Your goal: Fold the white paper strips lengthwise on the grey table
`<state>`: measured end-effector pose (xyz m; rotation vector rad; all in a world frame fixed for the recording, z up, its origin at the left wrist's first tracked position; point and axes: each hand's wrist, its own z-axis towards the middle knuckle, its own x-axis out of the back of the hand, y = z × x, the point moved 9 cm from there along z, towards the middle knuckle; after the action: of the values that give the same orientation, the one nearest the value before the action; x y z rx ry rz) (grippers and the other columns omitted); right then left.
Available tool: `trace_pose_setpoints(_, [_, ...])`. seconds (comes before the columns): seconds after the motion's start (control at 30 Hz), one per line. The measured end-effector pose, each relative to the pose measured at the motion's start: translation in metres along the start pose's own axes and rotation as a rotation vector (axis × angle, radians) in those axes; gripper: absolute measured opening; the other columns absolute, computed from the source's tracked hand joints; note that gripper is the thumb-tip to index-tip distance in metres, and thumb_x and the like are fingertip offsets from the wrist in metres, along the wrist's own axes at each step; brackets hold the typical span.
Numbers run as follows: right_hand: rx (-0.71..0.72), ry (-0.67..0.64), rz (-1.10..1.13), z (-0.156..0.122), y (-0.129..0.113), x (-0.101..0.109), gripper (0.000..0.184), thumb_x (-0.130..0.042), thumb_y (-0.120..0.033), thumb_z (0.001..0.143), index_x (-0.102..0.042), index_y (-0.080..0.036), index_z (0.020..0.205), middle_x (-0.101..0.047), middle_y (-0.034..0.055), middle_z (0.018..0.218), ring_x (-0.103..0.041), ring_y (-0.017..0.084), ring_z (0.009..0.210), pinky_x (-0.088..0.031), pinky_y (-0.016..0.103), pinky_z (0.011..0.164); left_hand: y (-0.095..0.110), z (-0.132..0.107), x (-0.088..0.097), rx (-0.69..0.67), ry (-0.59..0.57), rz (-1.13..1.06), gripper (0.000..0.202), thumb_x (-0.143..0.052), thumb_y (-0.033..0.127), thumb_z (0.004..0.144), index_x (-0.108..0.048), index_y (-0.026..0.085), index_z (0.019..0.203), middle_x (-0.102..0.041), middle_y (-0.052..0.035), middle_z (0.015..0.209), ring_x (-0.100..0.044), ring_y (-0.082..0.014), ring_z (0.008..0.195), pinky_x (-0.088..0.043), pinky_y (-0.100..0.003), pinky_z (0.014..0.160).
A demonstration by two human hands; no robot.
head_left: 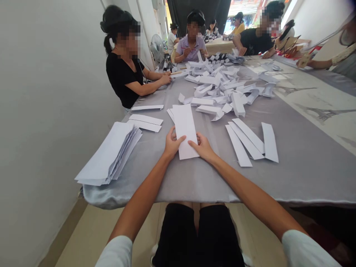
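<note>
A white paper strip [185, 126], long and narrow, is held up over the table in front of me. My left hand [172, 142] grips its left edge, thumb on the face and fingers behind. On the right edge, my right hand [203, 145] pinches it the same way. Behind it, part of another white piece [170, 115] shows at the left. Several flat folded paper strips [246, 142] lie to the right of my hands. More folded strips [146, 122] rest to the left, beyond a thick stack of white paper sheets [107, 148].
A large heap of folded white paper pieces [219, 83] covers the table's far middle. The grey tablecloth [300, 167] hangs over the near edge. A person in black [125, 74] sits at the left side; others sit farther back and at the right. A wall [50, 92] stands close on the left.
</note>
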<state>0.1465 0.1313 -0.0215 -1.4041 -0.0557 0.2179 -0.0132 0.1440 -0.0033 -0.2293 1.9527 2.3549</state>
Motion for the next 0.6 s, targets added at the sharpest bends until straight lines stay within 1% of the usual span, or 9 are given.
trace_pose_setpoints(0.07, [0.05,0.013,-0.057,-0.002,-0.006,0.0,0.047,-0.078,-0.039,0.084,-0.065,-0.019,0.124,-0.075,0.0122,0.125,-0.074,0.027,0.106,-0.065,0.037,0.081,0.001,0.0,-0.003,-0.021,-0.028,0.048,0.079,-0.091,0.033,0.068,-0.058,0.017,0.137,-0.075,-0.0155,0.124,-0.076,-0.0286,0.1,-0.062,-0.033,0.075])
trace_pose_setpoints(0.1, [0.065,0.001,-0.075,-0.003,-0.009,-0.002,0.047,-0.077,-0.04,0.086,-0.066,-0.019,0.127,-0.074,0.0117,0.127,-0.074,0.026,0.106,-0.064,0.037,0.081,0.002,-0.001,-0.003,-0.034,-0.031,0.063,0.075,-0.09,0.033,0.069,-0.059,0.016,0.136,-0.074,-0.0158,0.126,-0.075,-0.0288,0.102,-0.062,-0.033,0.076])
trace_pose_setpoints(0.17, [0.075,-0.041,-0.077,-0.007,-0.013,-0.007,0.05,-0.073,-0.045,0.09,-0.066,-0.021,0.133,-0.074,0.0096,0.124,-0.074,0.024,0.097,-0.064,0.035,0.077,0.003,-0.001,-0.004,-0.058,-0.041,0.079,0.068,-0.088,0.033,0.072,-0.062,0.016,0.133,-0.073,-0.0158,0.128,-0.074,-0.0292,0.106,-0.062,-0.034,0.077])
trace_pose_setpoints(0.23, [0.064,-0.07,-0.056,-0.011,-0.016,-0.011,0.055,-0.067,-0.052,0.095,-0.064,-0.022,0.142,-0.076,0.0071,0.11,-0.073,0.022,0.083,-0.062,0.033,0.068,0.005,-0.001,-0.007,-0.076,-0.059,0.102,0.063,-0.086,0.035,0.076,-0.064,0.015,0.131,-0.073,-0.0155,0.127,-0.073,-0.0293,0.106,-0.062,-0.034,0.076])
trace_pose_setpoints(0.3, [0.042,-0.067,-0.041,-0.013,-0.016,-0.011,0.062,-0.058,-0.059,0.1,-0.059,-0.023,0.15,-0.073,0.0042,0.09,-0.067,0.019,0.068,-0.058,0.032,0.059,0.005,-0.002,-0.009,-0.09,-0.073,0.129,0.062,-0.085,0.039,0.078,-0.064,0.015,0.13,-0.073,-0.0148,0.124,-0.073,-0.0282,0.103,-0.062,-0.033,0.074])
trace_pose_setpoints(0.37, [0.034,-0.051,-0.045,-0.015,-0.016,-0.01,0.067,-0.053,-0.062,0.101,-0.057,-0.021,0.154,-0.068,0.0024,0.078,-0.061,0.018,0.06,-0.054,0.031,0.053,0.006,-0.003,-0.013,-0.087,-0.1,0.136,0.059,-0.082,0.048,0.083,-0.063,0.016,0.128,-0.074,-0.0132,0.118,-0.073,-0.0257,0.097,-0.06,-0.033,0.074])
trace_pose_setpoints(0.47, [0.045,-0.055,-0.076,-0.015,-0.019,-0.011,0.068,-0.055,-0.063,0.101,-0.058,-0.021,0.154,-0.066,0.0022,0.077,-0.055,0.017,0.057,-0.05,0.03,0.051,0.01,-0.006,-0.019,-0.089,-0.141,0.15,0.052,-0.066,0.063,0.094,-0.066,0.016,0.115,-0.073,-0.0092,0.103,-0.069,-0.0217,0.088,-0.057,-0.031,0.074])
trace_pose_setpoints(0.53, [0.062,-0.085,-0.112,-0.016,-0.02,-0.014,0.065,-0.053,-0.062,0.102,-0.06,-0.021,0.152,-0.065,0.0018,0.077,-0.055,0.017,0.059,-0.049,0.03,0.053,0.017,-0.009,-0.021,-0.117,-0.135,0.18,0.054,-0.057,0.069,0.097,-0.067,0.016,0.101,-0.071,-0.0069,0.094,-0.066,-0.02,0.086,-0.055,-0.03,0.075])
trace_pose_setpoints(0.6, [0.117,-0.097,-0.167,-0.016,-0.025,-0.016,0.059,-0.052,-0.061,0.102,-0.068,-0.022,0.143,-0.066,0.0022,0.079,-0.059,0.018,0.068,-0.052,0.03,0.061,0.023,-0.011,-0.022,-0.139,-0.133,0.181,0.056,-0.059,0.071,0.095,-0.067,0.016,0.093,-0.069,-0.0055,0.089,-0.064,-0.019,0.085,-0.053,-0.029,0.076])
